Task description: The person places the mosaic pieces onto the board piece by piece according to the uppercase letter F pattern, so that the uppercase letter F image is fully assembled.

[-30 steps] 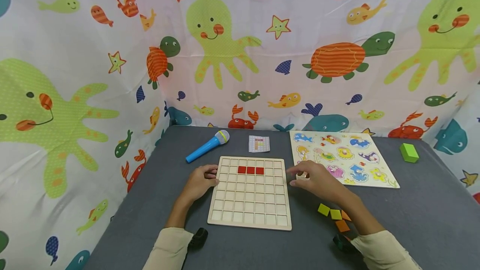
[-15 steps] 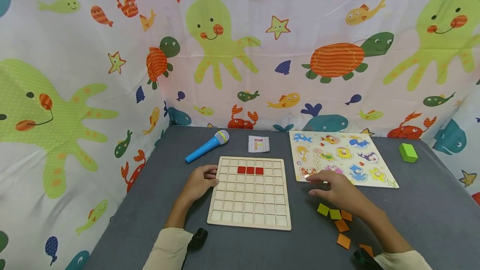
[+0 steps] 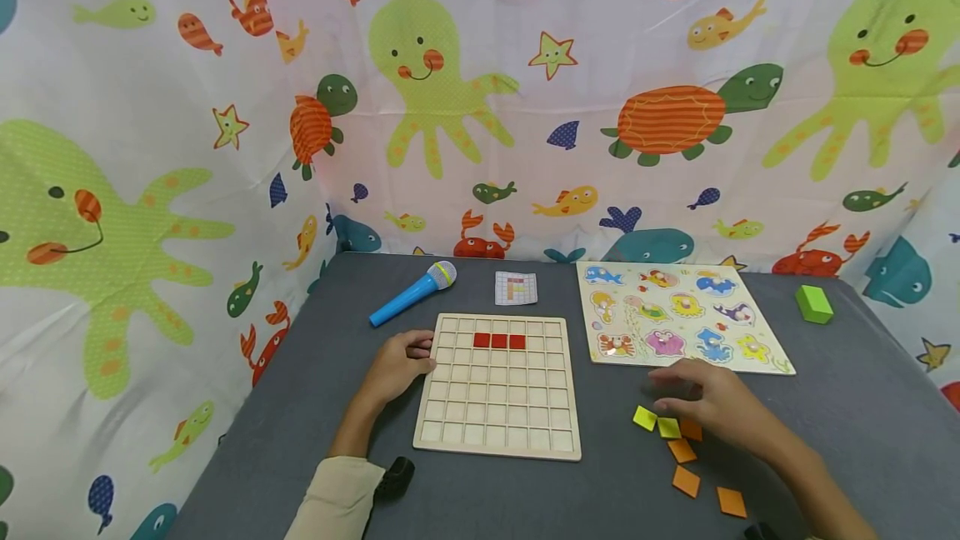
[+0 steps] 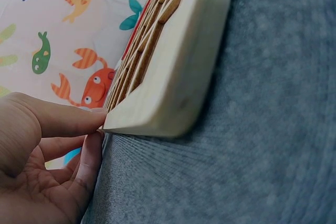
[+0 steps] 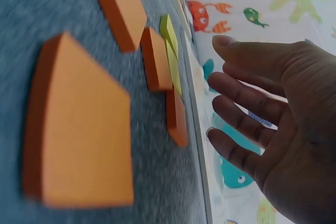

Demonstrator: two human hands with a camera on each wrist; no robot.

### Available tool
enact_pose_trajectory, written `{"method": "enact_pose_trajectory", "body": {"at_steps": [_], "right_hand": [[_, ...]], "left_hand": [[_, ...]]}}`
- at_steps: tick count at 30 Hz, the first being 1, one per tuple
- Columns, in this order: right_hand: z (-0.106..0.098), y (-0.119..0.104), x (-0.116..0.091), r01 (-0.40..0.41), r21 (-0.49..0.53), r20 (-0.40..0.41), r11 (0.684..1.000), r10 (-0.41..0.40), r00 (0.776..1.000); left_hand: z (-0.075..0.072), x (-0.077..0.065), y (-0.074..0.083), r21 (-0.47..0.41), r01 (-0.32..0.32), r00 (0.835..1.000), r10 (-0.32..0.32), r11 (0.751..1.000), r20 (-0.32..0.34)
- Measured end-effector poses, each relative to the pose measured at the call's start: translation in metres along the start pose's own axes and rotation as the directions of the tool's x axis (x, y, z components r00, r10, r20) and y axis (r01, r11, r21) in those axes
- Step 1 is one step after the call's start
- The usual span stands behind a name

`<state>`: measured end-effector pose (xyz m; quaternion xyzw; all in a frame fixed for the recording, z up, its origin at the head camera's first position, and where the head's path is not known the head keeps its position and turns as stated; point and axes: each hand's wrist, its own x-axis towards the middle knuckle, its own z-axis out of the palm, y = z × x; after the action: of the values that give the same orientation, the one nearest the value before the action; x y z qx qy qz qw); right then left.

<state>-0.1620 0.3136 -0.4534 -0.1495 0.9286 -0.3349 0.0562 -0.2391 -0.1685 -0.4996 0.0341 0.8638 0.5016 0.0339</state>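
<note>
A wooden grid board [image 3: 497, 415] lies flat on the table, with a row of red square tiles [image 3: 499, 342] in its upper part. My left hand [image 3: 396, 367] is at the board's left side; in the left wrist view the thumb and fingers [image 4: 68, 120] pinch the edge of its frame. Over the loose tiles to the right, my right hand [image 3: 708, 397] hovers with relaxed, spread fingers and holds nothing. Yellow-green tiles [image 3: 644, 417] lie just under its fingertips. Several orange square tiles [image 3: 686, 482] trail toward the front, one partly covered by the hand.
Behind the board lie a blue toy microphone [image 3: 411, 294] and a small card with a coloured grid pattern [image 3: 516, 288]. A sea-animal peg puzzle [image 3: 686, 327] is at the back right, a green block [image 3: 814, 304] beyond it. A printed curtain [image 3: 480, 107] encloses the table.
My right hand has moved from beside the board's right edge rightward and toward me, over the loose tiles. More orange tiles and the puzzle's front are uncovered. My left hand has stayed in place.
</note>
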Motion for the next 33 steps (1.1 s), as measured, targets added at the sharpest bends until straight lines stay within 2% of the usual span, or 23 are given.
{"method": "enact_pose_trajectory", "body": {"at_steps": [6, 13, 18, 25, 33], "right_hand": [[-0.006, 0.009, -0.011, -0.007, -0.005, 0.025, 1.000, 0.007, 1.000], [-0.015, 0.020, -0.022, -0.076, 0.005, 0.051, 0.997, 0.076, 0.996], [-0.020, 0.026, -0.028, -0.092, -0.008, 0.059, 0.996, 0.093, 0.994], [-0.021, 0.029, -0.029, -0.125, 0.025, 0.119, 0.992, 0.121, 0.985], [-0.020, 0.032, -0.030, -0.101, 0.012, 0.157, 0.995, 0.098, 0.983]], "left_hand": [[0.000, 0.000, 0.000, -0.003, 0.002, 1.000, -0.002, 1.000, 0.000], [-0.001, 0.000, 0.000, -0.010, -0.004, 1.000, 0.004, 1.000, 0.006], [-0.001, 0.000, 0.000, -0.004, -0.004, 1.000, 0.004, 1.000, 0.005], [-0.001, -0.001, 0.000, -0.009, -0.002, 1.000, 0.002, 1.000, 0.005], [0.000, 0.001, 0.001, 0.000, 0.005, 1.000, -0.005, 1.000, -0.007]]}}
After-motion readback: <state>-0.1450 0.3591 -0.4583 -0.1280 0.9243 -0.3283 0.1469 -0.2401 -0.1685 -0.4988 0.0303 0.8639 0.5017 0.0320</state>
